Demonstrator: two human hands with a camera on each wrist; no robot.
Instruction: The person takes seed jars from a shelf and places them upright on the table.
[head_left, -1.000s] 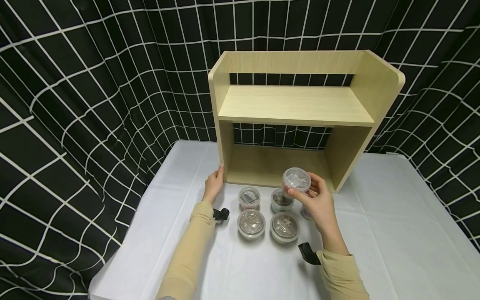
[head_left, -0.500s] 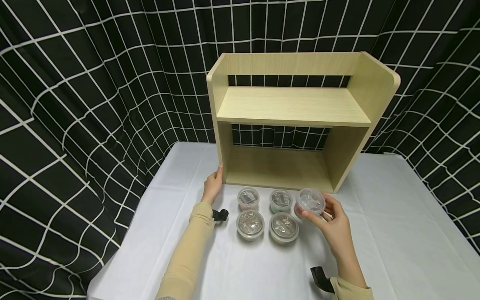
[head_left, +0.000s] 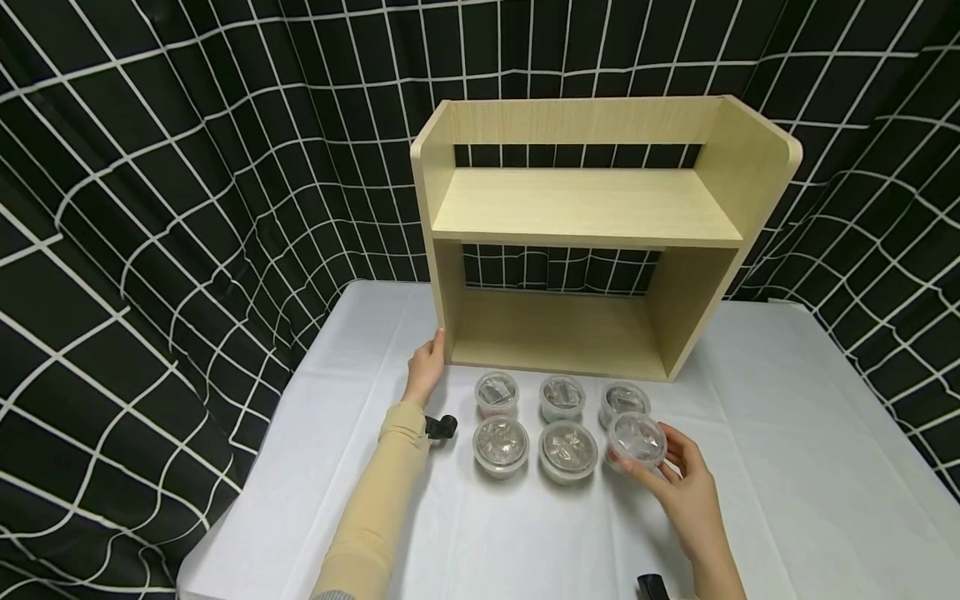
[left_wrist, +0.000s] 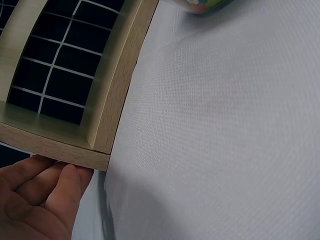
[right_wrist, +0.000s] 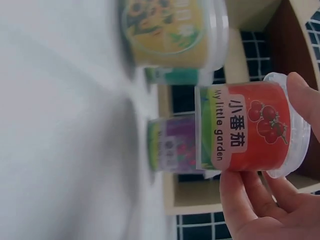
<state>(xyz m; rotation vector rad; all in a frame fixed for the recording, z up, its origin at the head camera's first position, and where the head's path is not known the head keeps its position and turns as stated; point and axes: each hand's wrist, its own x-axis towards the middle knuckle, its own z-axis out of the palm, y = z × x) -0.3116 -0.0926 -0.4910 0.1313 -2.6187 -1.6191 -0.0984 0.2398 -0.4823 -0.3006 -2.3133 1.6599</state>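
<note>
**Sixth cup going into the grid, shelf bare**

While both tiers of the wooden shelf [head_left: 585,208] hold nothing, five lidded cups sit on the white tablecloth [head_left: 787,467] at its 6 o'clock; shelving looks undone. Right hand [head_left: 693,500] curls thumb and fingers round the red tomato cup [head_left: 637,440], at the grid's 4 o'clock corner, possibly touching down. Left hand [head_left: 426,371], fingers relaxed, rests against the shelf's left side panel.
</note>
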